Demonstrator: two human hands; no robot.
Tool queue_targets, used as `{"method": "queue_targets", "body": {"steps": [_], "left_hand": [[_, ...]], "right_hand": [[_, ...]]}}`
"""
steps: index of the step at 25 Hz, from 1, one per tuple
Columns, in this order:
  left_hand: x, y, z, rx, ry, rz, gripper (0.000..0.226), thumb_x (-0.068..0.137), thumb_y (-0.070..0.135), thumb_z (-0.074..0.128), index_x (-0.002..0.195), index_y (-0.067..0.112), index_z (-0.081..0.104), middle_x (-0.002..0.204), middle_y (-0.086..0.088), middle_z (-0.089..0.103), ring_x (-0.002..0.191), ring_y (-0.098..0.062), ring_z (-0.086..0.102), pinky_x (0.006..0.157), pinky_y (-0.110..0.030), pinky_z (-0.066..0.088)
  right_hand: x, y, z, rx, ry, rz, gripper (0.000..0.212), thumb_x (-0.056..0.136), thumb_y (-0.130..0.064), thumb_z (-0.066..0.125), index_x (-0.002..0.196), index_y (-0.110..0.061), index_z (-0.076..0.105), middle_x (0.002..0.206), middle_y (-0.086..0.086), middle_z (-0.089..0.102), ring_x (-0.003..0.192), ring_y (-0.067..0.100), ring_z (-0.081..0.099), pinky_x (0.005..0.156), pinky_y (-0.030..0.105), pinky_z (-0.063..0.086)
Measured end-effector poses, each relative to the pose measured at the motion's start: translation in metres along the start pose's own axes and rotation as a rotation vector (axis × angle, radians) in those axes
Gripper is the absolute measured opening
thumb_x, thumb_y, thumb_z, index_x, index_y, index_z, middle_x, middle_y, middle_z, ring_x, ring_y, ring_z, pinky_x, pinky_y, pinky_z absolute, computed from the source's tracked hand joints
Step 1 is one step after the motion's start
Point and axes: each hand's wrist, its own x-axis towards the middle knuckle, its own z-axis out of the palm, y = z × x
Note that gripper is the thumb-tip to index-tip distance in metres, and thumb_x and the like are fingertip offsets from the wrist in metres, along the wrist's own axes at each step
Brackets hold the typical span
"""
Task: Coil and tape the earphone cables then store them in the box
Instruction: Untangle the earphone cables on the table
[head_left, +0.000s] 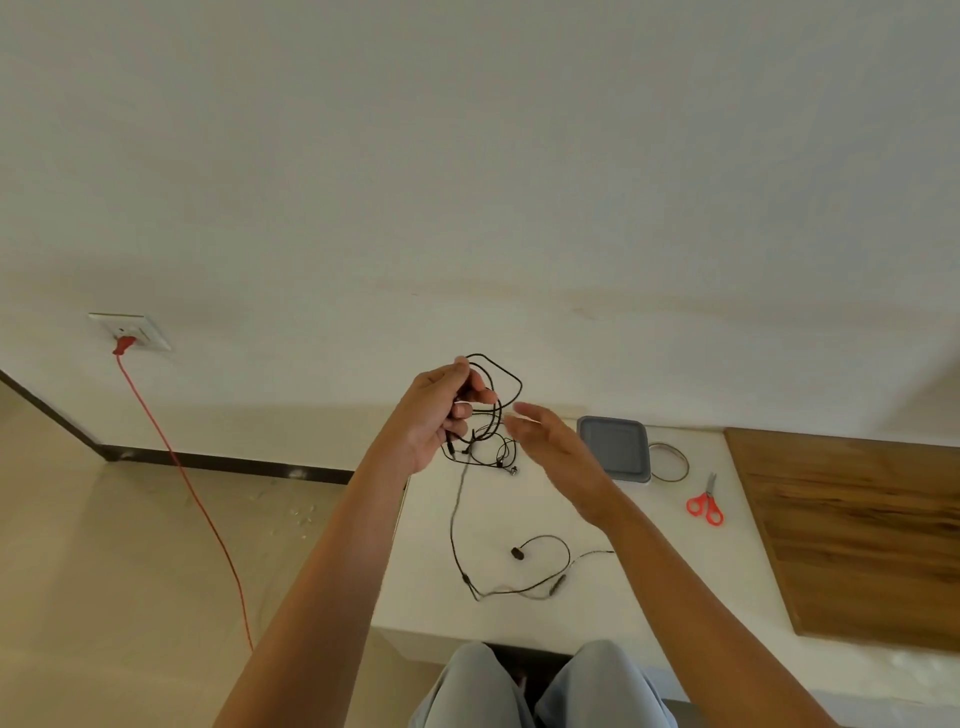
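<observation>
My left hand is raised above the white table and grips loose loops of a black earphone cable. The rest of that cable hangs down and trails over the table to an earbud and a split piece near the front edge. My right hand hovers beside the loops with fingers straight, holding nothing. A second tangle of thin cable lies on the table below the hands. The grey lidded box sits just right of my right hand.
A roll of clear tape lies right of the box, and red-handled scissors lie further right. A wooden board covers the table's right part. A red cord runs from a wall socket down over the floor at left.
</observation>
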Motion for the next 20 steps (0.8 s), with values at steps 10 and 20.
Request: {"method": "queue_targets", "body": {"steps": [10,20], "left_hand": [[-0.004,-0.003,-0.017,0.027,0.005,-0.07,0.037,0.103,0.03,0.039,0.099,0.007,0.068,0.097,-0.016,0.07,0.081,-0.02,0.068,0.074,-0.033,0.06],[-0.005,-0.006,-0.051,0.11,0.261,-0.039,0.035,0.101,0.031,0.042,0.088,0.012,0.068,0.086,-0.001,0.068,0.059,-0.008,0.05,0.05,-0.016,0.038]], "right_hand": [[-0.006,-0.008,0.002,0.102,0.116,0.095,0.017,0.096,-0.009,0.052,0.095,-0.006,0.069,0.074,0.006,0.064,0.048,0.008,0.039,0.049,0.02,0.039],[-0.008,0.078,-0.102,-0.195,0.923,0.426,0.018,0.091,-0.007,0.048,0.091,-0.002,0.066,0.071,0.013,0.06,0.051,0.02,0.048,0.048,0.027,0.038]]}}
